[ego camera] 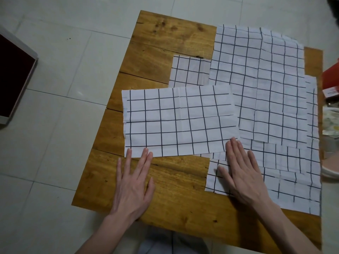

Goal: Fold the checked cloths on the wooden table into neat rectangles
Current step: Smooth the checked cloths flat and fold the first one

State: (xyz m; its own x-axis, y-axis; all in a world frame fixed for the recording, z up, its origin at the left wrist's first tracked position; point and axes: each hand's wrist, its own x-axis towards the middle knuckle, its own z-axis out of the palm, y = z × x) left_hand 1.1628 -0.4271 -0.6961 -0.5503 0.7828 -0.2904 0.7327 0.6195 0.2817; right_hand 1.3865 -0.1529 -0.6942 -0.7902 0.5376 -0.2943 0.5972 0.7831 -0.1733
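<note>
Dim, even indoor light, faint shadows, slight softness, wide-angle bending at edges

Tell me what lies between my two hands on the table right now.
In the head view, only bare wooden table lies between the left hand and the right hand. Both sets of fingertips touch the near edge of the front checked cloth.

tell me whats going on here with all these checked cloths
A person is folding checked cloths on a wooden table. One cloth lies flat in front of them as a neat rectangle. The left hand rests open on the bare wood, fingertips touching that cloth's near edge. The right hand lies flat, fingers straight, across the cloth's near right corner and the cloths under it. Several more checked cloths lie spread and overlapping over the table's right side, not yet folded small.
</note>
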